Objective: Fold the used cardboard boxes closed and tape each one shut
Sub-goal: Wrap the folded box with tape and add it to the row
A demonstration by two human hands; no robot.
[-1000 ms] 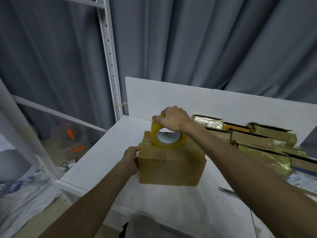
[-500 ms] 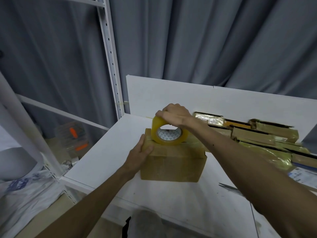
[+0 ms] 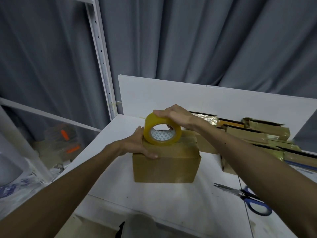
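A closed brown cardboard box (image 3: 164, 167) stands on the white table (image 3: 120, 188) in front of me. A roll of yellowish clear tape (image 3: 163, 131) stands on edge on the box's top, towards its left end. My right hand (image 3: 175, 115) grips the roll from above, fingers curled over its rim. My left hand (image 3: 137, 145) rests on the box's top left corner, thumb along the front top edge, palm against the roll's left side.
Several taped and open cardboard boxes (image 3: 253, 134) lie at the back right against a white panel (image 3: 188, 97). Blue-handled scissors (image 3: 247, 198) lie on the table at the right. A white shelf post (image 3: 101, 57) rises on the left before grey curtains.
My left hand has slid from the box's left side up onto its top left corner beside the roll. The right hand keeps its grip and has tipped the roll a little.
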